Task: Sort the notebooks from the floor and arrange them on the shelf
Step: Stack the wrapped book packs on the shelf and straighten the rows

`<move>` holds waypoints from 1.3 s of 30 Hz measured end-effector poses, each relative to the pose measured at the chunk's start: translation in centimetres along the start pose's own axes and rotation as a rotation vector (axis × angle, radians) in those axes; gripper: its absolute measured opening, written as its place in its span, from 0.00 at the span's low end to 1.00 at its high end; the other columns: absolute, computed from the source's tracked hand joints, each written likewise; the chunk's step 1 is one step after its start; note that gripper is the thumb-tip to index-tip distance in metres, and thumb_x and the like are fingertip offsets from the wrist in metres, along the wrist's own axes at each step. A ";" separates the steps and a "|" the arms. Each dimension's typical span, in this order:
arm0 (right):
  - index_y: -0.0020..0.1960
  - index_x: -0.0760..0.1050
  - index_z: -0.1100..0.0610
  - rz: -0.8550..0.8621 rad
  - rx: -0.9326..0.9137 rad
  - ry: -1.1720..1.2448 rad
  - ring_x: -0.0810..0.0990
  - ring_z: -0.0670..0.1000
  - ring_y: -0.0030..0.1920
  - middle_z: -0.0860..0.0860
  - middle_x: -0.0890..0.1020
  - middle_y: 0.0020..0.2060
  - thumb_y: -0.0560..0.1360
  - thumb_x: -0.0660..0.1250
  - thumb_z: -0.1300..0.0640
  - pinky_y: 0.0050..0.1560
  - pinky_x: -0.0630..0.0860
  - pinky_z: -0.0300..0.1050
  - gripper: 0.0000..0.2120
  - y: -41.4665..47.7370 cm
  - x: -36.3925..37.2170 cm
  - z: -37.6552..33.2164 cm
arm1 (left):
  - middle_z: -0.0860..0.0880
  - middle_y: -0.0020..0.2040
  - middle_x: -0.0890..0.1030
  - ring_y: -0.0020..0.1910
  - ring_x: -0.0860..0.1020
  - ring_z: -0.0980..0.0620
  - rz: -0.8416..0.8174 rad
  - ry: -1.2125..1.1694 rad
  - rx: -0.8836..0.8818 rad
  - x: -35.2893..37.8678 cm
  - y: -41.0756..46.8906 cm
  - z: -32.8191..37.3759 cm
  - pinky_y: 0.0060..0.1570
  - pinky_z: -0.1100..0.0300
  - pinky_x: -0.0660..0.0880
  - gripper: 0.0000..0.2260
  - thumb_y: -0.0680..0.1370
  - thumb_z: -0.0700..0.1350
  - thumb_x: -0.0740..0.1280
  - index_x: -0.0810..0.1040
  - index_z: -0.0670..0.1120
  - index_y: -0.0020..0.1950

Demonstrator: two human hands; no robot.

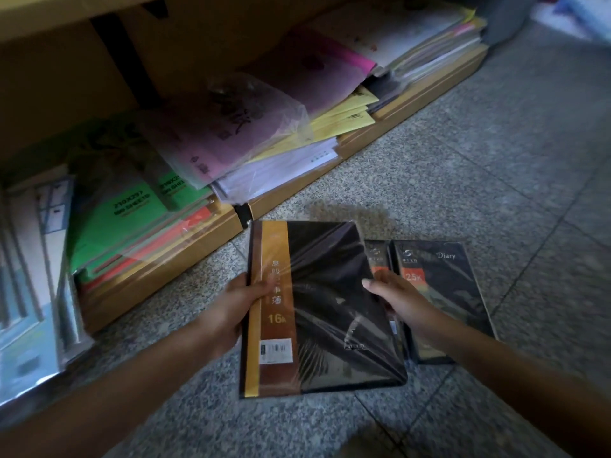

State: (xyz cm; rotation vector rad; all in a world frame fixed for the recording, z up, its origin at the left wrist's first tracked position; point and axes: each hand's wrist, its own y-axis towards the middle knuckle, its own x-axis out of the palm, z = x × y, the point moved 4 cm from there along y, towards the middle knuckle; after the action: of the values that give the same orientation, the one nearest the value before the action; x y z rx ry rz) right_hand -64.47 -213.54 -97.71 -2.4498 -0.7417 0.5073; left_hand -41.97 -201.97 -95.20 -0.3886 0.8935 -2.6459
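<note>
Your left hand (231,305) and right hand (401,300) are bare. Your left forearm (132,368) and right forearm (496,355) are bare along their full visible length, from wrist to the edge of view. The right thumb (373,287) carries a short nail. Dim light hides finer detail.

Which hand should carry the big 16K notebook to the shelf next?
Left, probably. The left hand grips the black notebook at its gold-banded edge, on the side nearer the shelf. The right hand holds the far edge, beside the diaries on the floor.
</note>
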 end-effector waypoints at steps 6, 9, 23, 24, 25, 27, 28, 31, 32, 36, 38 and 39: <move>0.46 0.74 0.54 0.295 -0.300 0.412 0.80 0.45 0.41 0.49 0.81 0.40 0.76 0.65 0.61 0.42 0.74 0.39 0.03 -1.9 -2.4 -4.3 | 0.53 0.42 0.79 0.39 0.78 0.63 0.067 0.286 0.620 4.2 -3.8 8.9 0.39 0.71 0.72 0.10 0.80 0.48 0.58 0.73 0.43 0.54; 0.48 0.73 0.51 0.324 -0.414 0.467 0.81 0.41 0.40 0.43 0.84 0.37 0.78 0.61 0.60 0.41 0.76 0.37 0.05 -3.0 -3.5 -7.7 | 0.58 0.39 0.78 0.38 0.76 0.62 0.060 0.288 0.850 5.7 -5.9 13.0 0.40 0.67 0.73 0.10 0.79 0.53 0.61 0.72 0.46 0.51; 0.30 0.81 0.51 -0.259 -0.652 0.714 0.78 0.46 0.24 0.51 0.80 0.26 0.41 0.84 0.45 0.21 0.68 0.31 0.22 -6.3 -2.7 -25.1 | 0.49 0.40 0.76 0.35 0.76 0.54 0.399 -0.240 1.006 1.9 -11.9 28.4 0.37 0.59 0.76 0.07 0.81 0.49 0.59 0.72 0.47 0.50; 0.32 0.82 0.51 -0.274 -0.677 0.730 0.79 0.46 0.25 0.50 0.81 0.28 0.44 0.83 0.47 0.22 0.70 0.32 0.20 -6.2 -2.4 -26.2 | 0.47 0.41 0.76 0.36 0.77 0.52 0.410 -0.261 0.988 1.6 -11.9 29.1 0.39 0.58 0.77 0.08 0.81 0.50 0.59 0.72 0.46 0.52; 0.34 0.82 0.50 -0.291 -0.688 0.744 0.80 0.46 0.26 0.50 0.82 0.29 0.48 0.82 0.49 0.22 0.71 0.32 0.17 -6.1 -2.0 -27.1 | 0.45 0.42 0.76 0.38 0.77 0.50 0.408 -0.278 0.974 1.4 -11.9 29.7 0.41 0.55 0.78 0.08 0.81 0.50 0.59 0.72 0.46 0.53; 0.34 0.82 0.51 -0.317 -0.693 0.786 0.81 0.46 0.27 0.50 0.82 0.31 0.55 0.75 0.52 0.23 0.73 0.33 0.08 -5.8 -1.3 -28.8 | 0.41 0.48 0.80 0.44 0.81 0.45 0.383 -0.298 0.933 0.9 -11.9 30.6 0.47 0.50 0.79 0.11 0.81 0.50 0.60 0.73 0.43 0.56; 0.36 0.82 0.53 -0.317 -0.690 0.805 0.80 0.46 0.27 0.50 0.82 0.31 0.57 0.72 0.52 0.24 0.74 0.34 0.08 -5.6 -1.0 -29.4 | 0.41 0.50 0.81 0.46 0.82 0.44 0.376 -0.292 0.907 0.7 -11.9 30.8 0.49 0.49 0.79 0.13 0.80 0.50 0.60 0.74 0.42 0.57; 0.45 0.76 0.56 -0.287 -0.709 0.815 0.80 0.46 0.29 0.50 0.82 0.31 0.68 0.65 0.54 0.26 0.75 0.34 0.09 -4.8 -0.5 -31.3 | 0.42 0.46 0.83 0.43 0.83 0.46 0.354 -0.229 0.876 0.2 -11.7 30.8 0.39 0.54 0.81 0.08 0.79 0.46 0.63 0.76 0.42 0.52; 0.46 0.74 0.57 -0.269 -0.728 0.808 0.80 0.46 0.29 0.50 0.82 0.31 0.71 0.62 0.55 0.27 0.76 0.35 0.08 -4.5 -0.5 -31.9 | 0.43 0.45 0.83 0.41 0.83 0.48 0.351 -0.209 0.871 0.1 -11.7 30.6 0.35 0.56 0.81 0.07 0.78 0.44 0.64 0.76 0.43 0.52; 0.49 0.73 0.57 -0.221 -0.782 0.846 0.82 0.45 0.33 0.50 0.83 0.34 0.79 0.57 0.57 0.30 0.78 0.37 0.08 -3.3 -0.4 -33.8 | 0.50 0.52 0.83 0.47 0.83 0.51 0.347 -0.016 0.884 -0.1 -12.3 29.4 0.44 0.54 0.80 0.21 0.71 0.51 0.71 0.72 0.48 0.62; 0.51 0.74 0.59 -0.199 -0.809 0.883 0.83 0.45 0.37 0.50 0.84 0.37 0.79 0.57 0.58 0.33 0.79 0.38 0.08 -3.2 -0.5 -34.3 | 0.54 0.61 0.78 0.55 0.80 0.52 0.440 0.360 0.834 -0.1 -13.4 28.8 0.54 0.52 0.77 0.38 0.65 0.69 0.68 0.63 0.57 0.71; 0.52 0.74 0.60 -0.184 -0.821 0.882 0.84 0.46 0.38 0.51 0.85 0.38 0.79 0.57 0.59 0.34 0.79 0.38 0.08 -3.1 -0.4 -34.4 | 0.56 0.62 0.76 0.57 0.78 0.53 0.548 0.637 0.811 -0.1 -14.2 28.5 0.55 0.55 0.75 0.39 0.64 0.75 0.60 0.59 0.62 0.72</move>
State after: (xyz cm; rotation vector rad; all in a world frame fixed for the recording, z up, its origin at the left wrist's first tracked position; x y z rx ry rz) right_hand -49.40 -224.42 -68.63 -2.8286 -0.8398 -1.1016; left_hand -34.88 -206.54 -64.47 0.8034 -0.0273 -2.3315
